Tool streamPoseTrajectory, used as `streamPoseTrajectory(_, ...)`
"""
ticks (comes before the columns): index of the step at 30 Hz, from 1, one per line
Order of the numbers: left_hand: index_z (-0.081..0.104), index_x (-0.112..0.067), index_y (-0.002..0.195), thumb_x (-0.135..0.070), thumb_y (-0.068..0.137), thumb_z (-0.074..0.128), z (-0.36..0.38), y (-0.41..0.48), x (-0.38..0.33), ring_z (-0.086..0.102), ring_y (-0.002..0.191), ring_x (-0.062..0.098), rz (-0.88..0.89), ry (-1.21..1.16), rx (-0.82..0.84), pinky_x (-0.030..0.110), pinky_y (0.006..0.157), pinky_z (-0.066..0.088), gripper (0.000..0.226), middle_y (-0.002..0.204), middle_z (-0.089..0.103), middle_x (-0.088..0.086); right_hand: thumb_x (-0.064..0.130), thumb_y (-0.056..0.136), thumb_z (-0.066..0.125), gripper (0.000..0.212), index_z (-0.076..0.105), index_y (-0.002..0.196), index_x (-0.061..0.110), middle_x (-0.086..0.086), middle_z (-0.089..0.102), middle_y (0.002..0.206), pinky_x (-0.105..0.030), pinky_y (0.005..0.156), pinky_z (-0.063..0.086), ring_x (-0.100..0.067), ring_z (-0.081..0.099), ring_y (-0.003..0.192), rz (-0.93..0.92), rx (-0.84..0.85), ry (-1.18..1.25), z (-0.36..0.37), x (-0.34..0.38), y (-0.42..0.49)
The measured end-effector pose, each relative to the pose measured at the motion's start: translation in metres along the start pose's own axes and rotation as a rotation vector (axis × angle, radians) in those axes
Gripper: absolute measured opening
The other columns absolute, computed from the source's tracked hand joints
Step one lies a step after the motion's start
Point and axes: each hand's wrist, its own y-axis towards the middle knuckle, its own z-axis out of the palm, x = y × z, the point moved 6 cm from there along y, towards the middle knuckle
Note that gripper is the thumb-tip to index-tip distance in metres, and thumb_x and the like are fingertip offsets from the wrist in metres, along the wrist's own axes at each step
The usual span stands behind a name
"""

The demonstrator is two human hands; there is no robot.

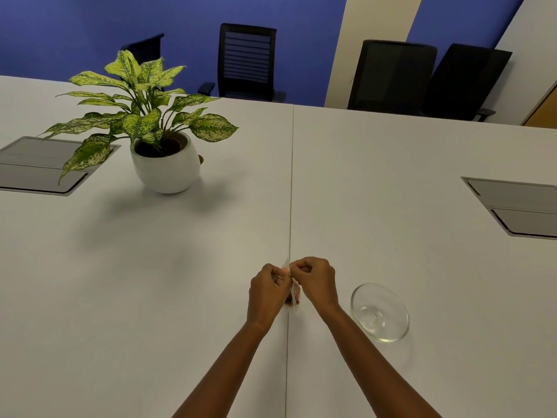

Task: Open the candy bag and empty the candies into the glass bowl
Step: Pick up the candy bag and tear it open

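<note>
Head view: left hand and right hand each have a pinched grip on the candy bag top, above the counter near edge; glass bowl just right, empty.

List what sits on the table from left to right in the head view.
Left cable hatch → potted plant → left hand → candy bag → right hand → glass bowl → right cable hatch.
</note>
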Motion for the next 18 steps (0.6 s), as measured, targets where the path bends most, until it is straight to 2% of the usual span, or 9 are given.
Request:
streamPoseTrajectory(3,0.059,-0.003,0.084,-0.016,0.089,0.057,0.003,0.000,-0.003,0.053,0.053,0.004,0.002,-0.029,0.018,-0.002,0.044,0.044,0.014,0.076,0.059,0.008,0.008,0.083,0.060,0.014,0.070,0.088,0.000,-0.015,0.072,0.087,-0.004,0.053,0.044,-0.002,0.056,0.058,0.026,-0.003,0.043,-0.003,0.001,0.003)
streamPoseTrajectory(4,0.061,0.000,0.085,-0.014,0.089,0.057,0.002,0.001,-0.003,0.052,0.053,0.002,0.001,-0.035,0.011,-0.004,0.044,0.043,0.016,0.076,0.059,0.009,0.010,0.084,0.060,0.015,0.069,0.090,0.000,-0.015,0.072,0.089,-0.008,0.058,0.048,-0.006,0.059,0.061,0.041,0.004,0.066,-0.002,0.000,0.003)
streamPoseTrajectory(6,0.063,0.006,0.087,-0.012,0.088,0.057,0.000,0.003,-0.005,0.053,0.054,0.003,-0.007,-0.045,0.001,-0.004,0.046,0.043,0.019,0.075,0.061,0.009,0.014,0.084,0.061,0.017,0.066,0.096,0.003,-0.016,0.070,0.093,-0.028,0.075,0.057,-0.017,0.064,0.074,0.110,0.041,0.127,0.001,-0.003,0.003)
streamPoseTrajectory(8,0.064,0.007,0.089,-0.011,0.088,0.057,-0.001,0.004,-0.006,0.056,0.058,0.009,-0.016,-0.044,-0.001,-0.001,0.047,0.044,0.019,0.077,0.063,0.011,0.015,0.083,0.062,0.020,0.065,0.099,0.004,-0.017,0.070,0.097,-0.038,0.084,0.057,-0.024,0.066,0.083,0.183,0.087,0.145,0.004,-0.008,0.001)
streamPoseTrajectory(12,0.064,0.008,0.091,-0.007,0.087,0.058,0.000,0.003,-0.002,0.064,0.075,0.023,-0.049,-0.048,0.015,0.014,0.062,0.048,0.017,0.091,0.070,0.022,0.009,0.083,0.061,0.016,0.068,0.093,0.000,-0.020,0.071,0.097,-0.040,0.085,0.057,-0.031,0.069,0.087,0.222,0.114,0.120,0.004,-0.013,-0.001)
streamPoseTrajectory(14,0.064,0.008,0.089,-0.009,0.086,0.059,0.000,0.001,-0.001,0.066,0.077,0.027,-0.066,-0.062,0.015,0.014,0.061,0.047,0.018,0.091,0.071,0.025,0.006,0.081,0.062,0.014,0.069,0.090,-0.002,-0.022,0.072,0.095,-0.044,0.085,0.057,-0.033,0.069,0.086,0.212,0.110,0.120,0.001,-0.013,-0.001)
streamPoseTrajectory(18,0.065,0.008,0.088,-0.008,0.086,0.059,-0.001,0.000,-0.003,0.061,0.072,0.020,-0.074,-0.064,-0.001,0.010,0.058,0.045,0.017,0.090,0.070,0.025,0.004,0.079,0.062,0.014,0.069,0.088,-0.004,-0.023,0.072,0.091,-0.043,0.082,0.058,-0.033,0.069,0.083,0.146,0.072,0.070,-0.003,-0.007,-0.001)
